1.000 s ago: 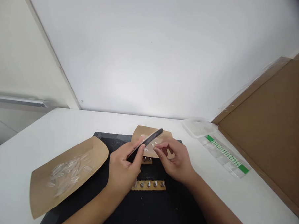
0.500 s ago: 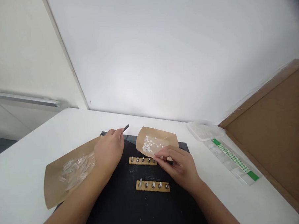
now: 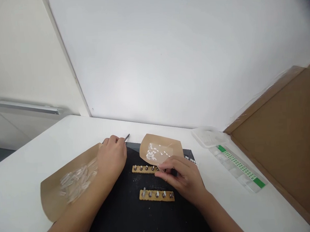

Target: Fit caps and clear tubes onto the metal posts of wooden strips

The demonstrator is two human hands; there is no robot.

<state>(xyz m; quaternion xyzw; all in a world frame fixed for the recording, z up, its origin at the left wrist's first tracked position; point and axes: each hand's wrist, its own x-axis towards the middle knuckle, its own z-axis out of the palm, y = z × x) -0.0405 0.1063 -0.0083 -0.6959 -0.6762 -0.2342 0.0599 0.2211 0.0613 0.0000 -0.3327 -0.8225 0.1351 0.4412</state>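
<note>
My left hand [image 3: 112, 157] is closed around a thin dark tool [image 3: 127, 137], its tip sticking out past the fingers; what kind of tool cannot be told. The hand is above the right edge of a brown paper tray [image 3: 49, 192] heaped with clear plastic nail tips [image 3: 78, 179]. My right hand [image 3: 184, 176] pinches a small clear piece [image 3: 161, 169], seemingly a nail tip, over the right end of the rear wooden strip [image 3: 140, 171]. Small metal stands with white bits on top line that strip. The front wooden strip [image 3: 153, 199] bears similar stands; its leftmost holds an upright clear piece [image 3: 144, 191].
A second brown tray [image 3: 143, 149] with small white pieces [image 3: 151, 153] stands behind the strips. All rest on a black mat [image 3: 128, 213]. To the right are a clear plastic box [image 3: 209, 137], a green-and-white labelled clear packet [image 3: 239, 167] and a brown cardboard panel [image 3: 279, 134].
My right hand has shifted slightly left and down, turning so the clear piece shows between its fingertips. My left hand keeps the dark tool and has moved slightly left. The camera view shifted a little.
</note>
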